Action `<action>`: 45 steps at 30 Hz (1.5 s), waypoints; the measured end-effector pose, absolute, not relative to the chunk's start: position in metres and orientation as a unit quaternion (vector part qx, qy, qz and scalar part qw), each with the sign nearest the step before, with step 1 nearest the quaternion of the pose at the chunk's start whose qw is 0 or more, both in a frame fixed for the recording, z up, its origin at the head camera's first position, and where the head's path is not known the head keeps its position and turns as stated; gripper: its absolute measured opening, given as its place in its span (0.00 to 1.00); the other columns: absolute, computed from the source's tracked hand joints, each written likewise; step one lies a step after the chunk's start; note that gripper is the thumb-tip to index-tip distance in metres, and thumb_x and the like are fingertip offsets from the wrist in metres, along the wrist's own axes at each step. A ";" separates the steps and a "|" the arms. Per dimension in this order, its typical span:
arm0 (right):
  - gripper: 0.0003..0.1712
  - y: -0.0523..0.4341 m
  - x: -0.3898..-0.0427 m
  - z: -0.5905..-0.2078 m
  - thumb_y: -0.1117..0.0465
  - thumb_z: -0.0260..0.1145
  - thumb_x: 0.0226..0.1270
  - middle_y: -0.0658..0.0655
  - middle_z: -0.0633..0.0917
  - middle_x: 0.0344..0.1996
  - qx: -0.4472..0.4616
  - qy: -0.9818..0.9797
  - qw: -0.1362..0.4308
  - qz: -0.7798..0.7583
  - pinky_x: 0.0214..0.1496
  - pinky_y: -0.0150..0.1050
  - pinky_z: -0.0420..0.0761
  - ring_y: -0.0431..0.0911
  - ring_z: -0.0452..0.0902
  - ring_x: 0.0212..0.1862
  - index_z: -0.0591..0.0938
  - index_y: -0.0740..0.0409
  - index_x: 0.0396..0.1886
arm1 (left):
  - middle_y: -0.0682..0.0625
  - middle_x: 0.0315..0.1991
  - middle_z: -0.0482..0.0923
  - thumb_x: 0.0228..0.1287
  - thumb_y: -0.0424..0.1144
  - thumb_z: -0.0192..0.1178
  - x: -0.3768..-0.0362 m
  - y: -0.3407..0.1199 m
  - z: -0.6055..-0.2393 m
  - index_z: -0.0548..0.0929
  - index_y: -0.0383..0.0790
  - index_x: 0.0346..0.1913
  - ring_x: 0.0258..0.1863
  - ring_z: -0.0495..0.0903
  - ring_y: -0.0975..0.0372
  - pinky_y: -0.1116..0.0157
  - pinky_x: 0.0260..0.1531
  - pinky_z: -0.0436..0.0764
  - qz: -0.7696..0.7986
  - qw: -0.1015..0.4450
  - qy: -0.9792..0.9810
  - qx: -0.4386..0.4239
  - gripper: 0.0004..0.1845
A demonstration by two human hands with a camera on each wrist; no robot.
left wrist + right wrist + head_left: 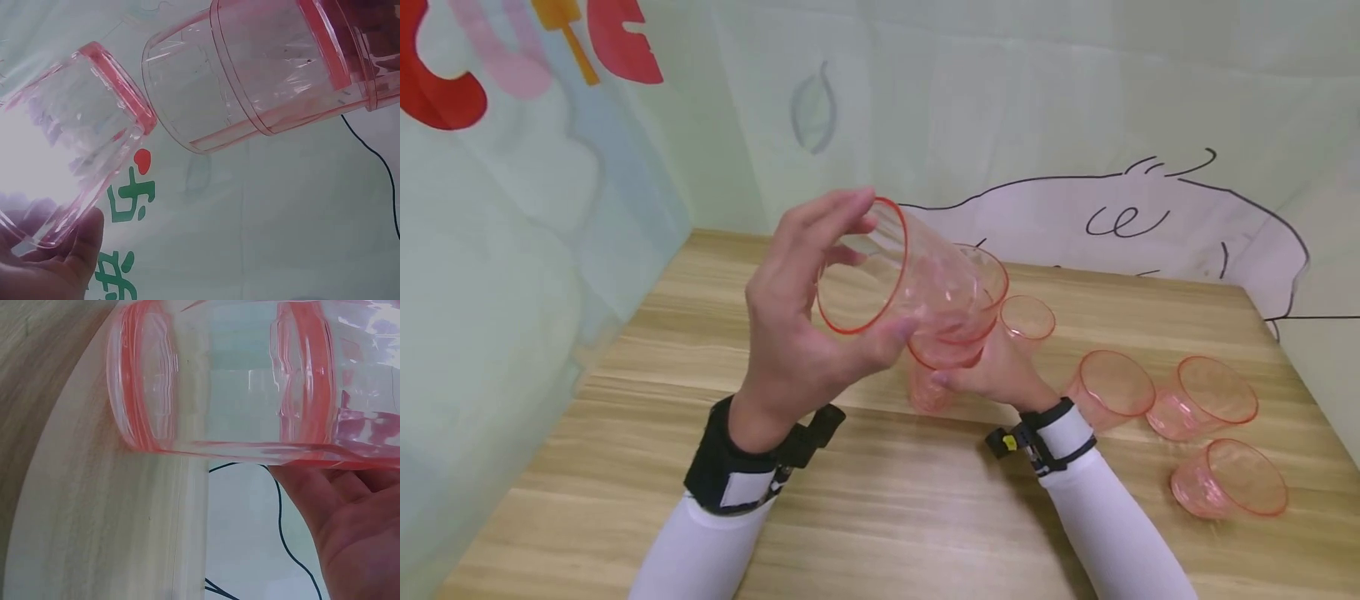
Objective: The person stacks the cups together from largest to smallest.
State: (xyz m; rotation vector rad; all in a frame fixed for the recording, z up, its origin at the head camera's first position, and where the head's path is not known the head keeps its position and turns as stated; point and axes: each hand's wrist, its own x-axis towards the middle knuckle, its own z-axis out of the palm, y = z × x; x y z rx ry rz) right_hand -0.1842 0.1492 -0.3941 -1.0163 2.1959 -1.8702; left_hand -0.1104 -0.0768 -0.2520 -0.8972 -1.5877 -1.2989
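Note:
My left hand [793,312] grips a clear pink tumbler [75,119] near its open rim and holds it tilted, mouth toward me. Below and behind it, my right hand [1003,367] holds a stack of nested pink tumblers [234,400] above the table. The left wrist view shows the thick base of the left tumbler right at the open rim of the stack [250,75]. Fingers of the right hand [356,531] curve round the stack's side, partly hidden behind it. In the head view the left tumbler overlaps the stack's mouth.
Several more pink tumblers stand upright on the wooden table [865,517] to the right: a back one [1028,317], a middle one [1112,387], one beside it [1213,392] and a front one [1232,479]. A printed cloth backdrop [1000,108] rises behind the table.

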 end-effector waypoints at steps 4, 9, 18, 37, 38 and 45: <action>0.48 0.149 -0.185 -0.394 0.60 0.84 0.47 0.58 0.82 0.54 -0.330 0.717 0.038 -0.613 0.64 0.44 0.73 0.52 0.77 0.55 0.67 0.55 0.66 | 0.40 0.56 0.77 0.57 0.54 0.71 -0.112 -0.076 -0.253 0.77 0.24 0.60 0.51 0.78 0.48 0.57 0.45 0.81 -0.528 0.442 -0.634 -0.353 0.39; 0.50 0.150 -0.184 -0.394 0.52 0.84 0.48 0.59 0.81 0.55 -0.330 0.717 0.037 -0.612 0.64 0.44 0.73 0.52 0.77 0.56 0.66 0.57 0.67 | 0.37 0.57 0.74 0.57 0.55 0.72 -0.114 -0.073 -0.255 0.76 0.22 0.62 0.53 0.77 0.46 0.55 0.47 0.82 -0.545 0.430 -0.627 -0.355 0.42; 0.49 0.150 -0.185 -0.395 0.52 0.84 0.49 0.56 0.82 0.56 -0.324 0.737 0.045 -0.591 0.64 0.45 0.74 0.50 0.78 0.55 0.68 0.55 0.67 | 0.38 0.60 0.76 0.58 0.55 0.72 -0.119 -0.070 -0.254 0.76 0.22 0.60 0.57 0.76 0.47 0.54 0.50 0.81 -0.539 0.441 -0.627 -0.350 0.41; 0.44 0.150 -0.186 -0.396 0.46 0.83 0.48 0.55 0.85 0.51 -0.327 0.743 0.029 -0.584 0.60 0.44 0.78 0.49 0.81 0.51 0.74 0.59 0.61 | 0.41 0.60 0.78 0.41 0.35 0.78 -0.136 -0.050 -0.257 0.77 0.25 0.60 0.57 0.77 0.49 0.55 0.54 0.78 -0.553 0.441 -0.609 -0.360 0.39; 0.43 0.150 -0.186 -0.396 0.48 0.83 0.49 0.55 0.85 0.52 -0.330 0.741 0.031 -0.584 0.60 0.44 0.77 0.49 0.81 0.52 0.74 0.58 0.62 | 0.41 0.59 0.78 0.41 0.36 0.78 -0.137 -0.050 -0.257 0.77 0.25 0.60 0.56 0.77 0.49 0.55 0.53 0.79 -0.551 0.442 -0.609 -0.360 0.39; 0.46 0.147 -0.188 -0.399 0.44 0.82 0.50 0.54 0.85 0.54 -0.344 0.726 0.038 -0.594 0.62 0.46 0.76 0.50 0.80 0.54 0.72 0.54 0.65 | 0.39 0.59 0.78 0.40 0.35 0.81 -0.145 -0.044 -0.257 0.75 0.25 0.61 0.54 0.76 0.51 0.56 0.51 0.79 -0.531 0.425 -0.628 -0.378 0.42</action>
